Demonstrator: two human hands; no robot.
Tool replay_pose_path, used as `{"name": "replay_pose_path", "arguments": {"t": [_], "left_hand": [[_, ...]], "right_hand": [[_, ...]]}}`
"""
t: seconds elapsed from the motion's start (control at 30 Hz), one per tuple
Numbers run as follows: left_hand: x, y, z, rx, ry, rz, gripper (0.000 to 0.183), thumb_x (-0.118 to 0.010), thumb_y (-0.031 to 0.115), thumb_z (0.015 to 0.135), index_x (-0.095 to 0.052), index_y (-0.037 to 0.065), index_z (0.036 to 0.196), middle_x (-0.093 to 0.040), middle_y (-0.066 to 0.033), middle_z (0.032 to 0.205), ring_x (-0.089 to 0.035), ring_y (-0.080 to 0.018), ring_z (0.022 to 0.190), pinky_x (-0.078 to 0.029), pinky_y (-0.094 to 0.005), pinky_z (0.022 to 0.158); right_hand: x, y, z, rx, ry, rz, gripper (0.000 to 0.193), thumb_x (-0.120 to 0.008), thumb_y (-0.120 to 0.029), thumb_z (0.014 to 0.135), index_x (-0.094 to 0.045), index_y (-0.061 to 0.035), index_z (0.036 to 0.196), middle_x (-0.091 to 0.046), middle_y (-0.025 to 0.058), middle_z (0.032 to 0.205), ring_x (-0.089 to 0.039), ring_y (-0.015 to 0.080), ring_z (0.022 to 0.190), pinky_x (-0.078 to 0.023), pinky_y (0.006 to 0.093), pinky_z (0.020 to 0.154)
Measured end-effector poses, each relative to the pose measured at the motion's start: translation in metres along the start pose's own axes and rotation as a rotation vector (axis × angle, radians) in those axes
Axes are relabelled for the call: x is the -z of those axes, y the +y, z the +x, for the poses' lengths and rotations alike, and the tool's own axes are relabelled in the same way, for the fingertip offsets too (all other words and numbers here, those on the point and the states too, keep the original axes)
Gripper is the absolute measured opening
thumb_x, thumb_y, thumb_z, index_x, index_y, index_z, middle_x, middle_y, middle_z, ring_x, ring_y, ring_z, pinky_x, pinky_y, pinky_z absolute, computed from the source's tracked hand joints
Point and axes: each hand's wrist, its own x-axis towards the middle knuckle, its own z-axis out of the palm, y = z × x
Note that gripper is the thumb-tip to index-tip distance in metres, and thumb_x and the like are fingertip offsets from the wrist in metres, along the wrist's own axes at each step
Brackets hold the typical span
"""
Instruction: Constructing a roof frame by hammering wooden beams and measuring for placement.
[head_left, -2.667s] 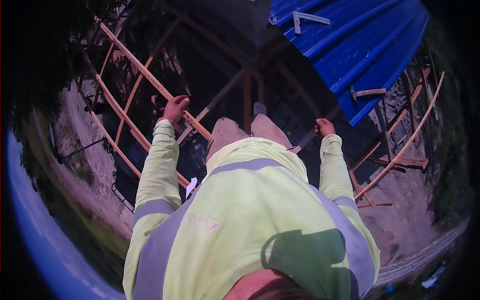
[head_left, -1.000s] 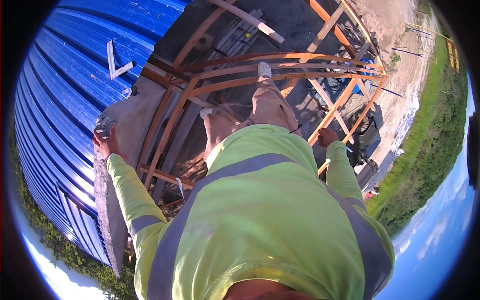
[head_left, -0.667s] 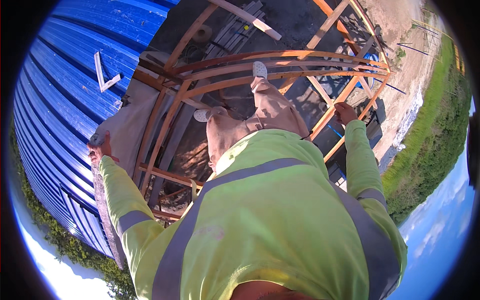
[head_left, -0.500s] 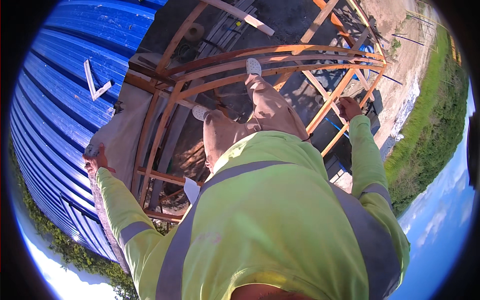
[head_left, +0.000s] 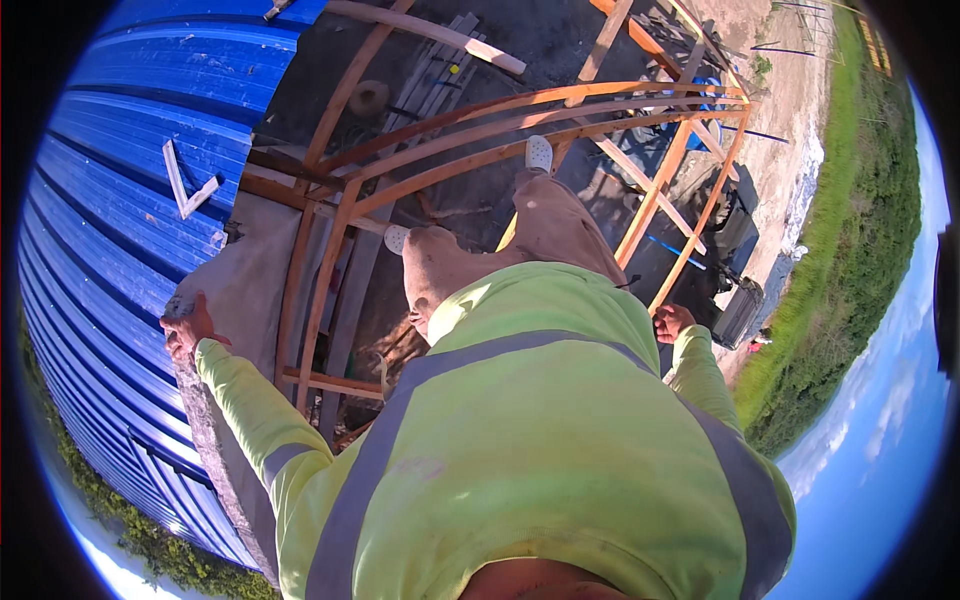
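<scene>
My left hand (head_left: pixel 190 330) grips the top edge of a rough grey concrete wall (head_left: pixel 245 265), its fingers bent over the edge beside the blue roof. On the right, my right hand (head_left: pixel 672 323) is closed near my hip, by the lower end of a slanting wooden strip (head_left: pixel 690 260). Whether it holds anything is hidden. My feet in pale clogs are on the timber frame: the right clog (head_left: pixel 539 153) by a long curved beam (head_left: pixel 450 165), the left clog (head_left: pixel 396 238) near a crossing piece of wood.
Ribbed blue metal roofing (head_left: pixel 110 240) spreads along the left, with an L-shaped pale piece (head_left: pixel 186 183) lying on it. Between the beams the ground shows far below, with stacked boards (head_left: pixel 440 75) and a round coil (head_left: pixel 369 97). Grass (head_left: pixel 830 250) lies beyond on the right.
My right hand has come down and back from beside the timbers toward my hip. The right clog has shifted slightly right and nearer. My left hand stays on the wall edge.
</scene>
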Motion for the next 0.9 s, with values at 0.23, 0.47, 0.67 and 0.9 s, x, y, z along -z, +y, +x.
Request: {"name": "replay_pose_path", "arguments": {"t": [0.23, 0.47, 0.67, 0.9], "left_hand": [[0.021, 0.021, -0.006, 0.062, -0.056, -0.021, 0.117, -0.072, 0.061, 0.054, -0.004, 0.022, 0.14, -0.001, -0.0337, 0.141, 0.0, -0.0538, 0.129, -0.019, -0.0677, 0.095], [0.035, 0.012, -0.003, 0.182, -0.167, 0.017, 0.119, -0.073, 0.061, 0.054, 0.0, 0.025, 0.141, -0.004, -0.0269, 0.143, -0.011, -0.0469, 0.13, -0.021, -0.0556, 0.103], [0.026, 0.005, 0.022, 0.175, -0.198, 0.064, 0.118, -0.071, 0.062, 0.058, 0.001, 0.022, 0.143, -0.006, -0.0246, 0.144, -0.012, -0.0445, 0.131, -0.019, -0.0561, 0.104], [-0.005, 0.068, -0.123, -0.074, -0.14, 0.319, 0.091, -0.065, 0.046, 0.073, -0.012, 0.023, 0.143, -0.021, -0.0156, 0.143, -0.023, -0.0326, 0.132, -0.027, -0.0583, 0.1]], "right_hand": [[0.0, -0.078, 0.011, 0.249, 0.356, -0.549, 0.017, -0.059, -0.029, 0.083, -0.058, -0.0169, 0.094, -0.053, -0.0034, 0.07, -0.052, 0.0122, 0.058, -0.05, 0.0335, 0.059], [-0.037, -0.214, -0.018, 0.568, 0.365, -0.514, 0.018, -0.056, -0.022, 0.087, -0.056, -0.0111, 0.101, -0.05, -0.0022, 0.064, -0.048, 0.0073, 0.046, -0.039, 0.0222, 0.038], [-0.008, -0.228, -0.011, 0.504, 0.306, -0.547, 0.015, -0.056, -0.022, 0.088, -0.056, -0.0118, 0.099, -0.049, -0.0023, 0.064, -0.046, 0.0079, 0.046, -0.039, 0.0234, 0.038], [0.045, -0.222, 0.039, 0.361, 0.276, -0.544, 0.02, -0.057, -0.027, 0.087, -0.055, -0.0126, 0.1, -0.052, -0.0013, 0.068, -0.048, 0.0103, 0.05, -0.045, 0.0281, 0.047]]}}
